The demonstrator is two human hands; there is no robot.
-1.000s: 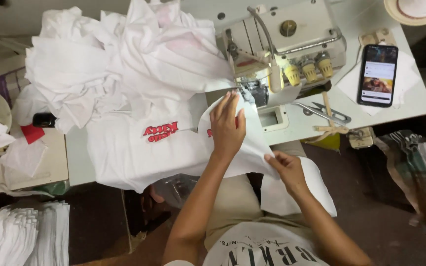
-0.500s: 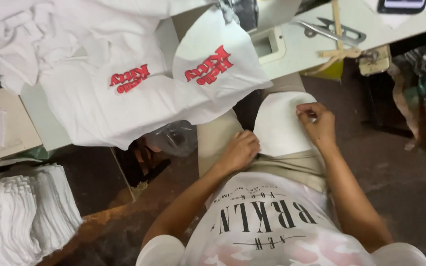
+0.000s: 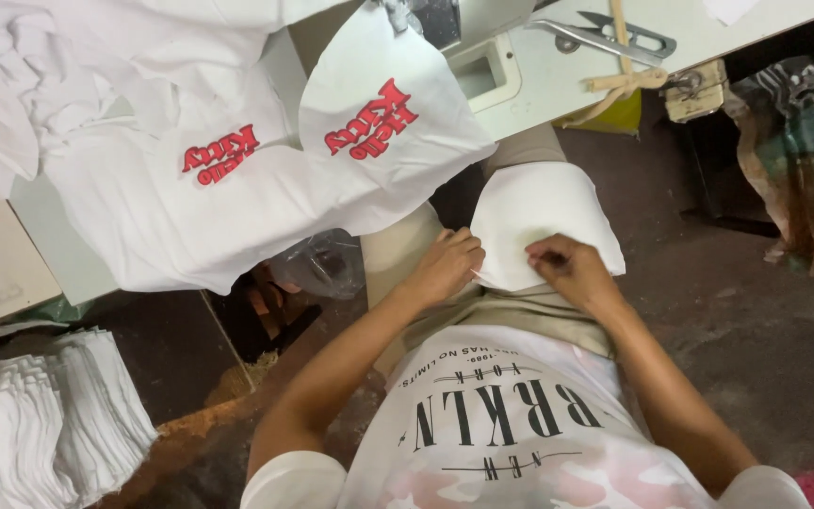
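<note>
I see both hands down in the lap: left hand (image 3: 445, 267) and right hand (image 3: 567, 270) pinch the near edge of a white fabric piece (image 3: 539, 212) lying over the thigh. Beyond the grip, white shirts with red print (image 3: 237, 179) hang off the table (image 3: 558, 80); scissors (image 3: 605, 36) lie further out. Well left of the grip, stacked white pieces (image 3: 40, 424) and a crumpled clear plastic bag (image 3: 327, 264).

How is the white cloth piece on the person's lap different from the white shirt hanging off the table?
The cloth piece is plain, small and lies on the lap, both hands touching it. The shirt has red lettering, is bigger, and drapes over the table edge, untouched. Both are white fabric.
</note>
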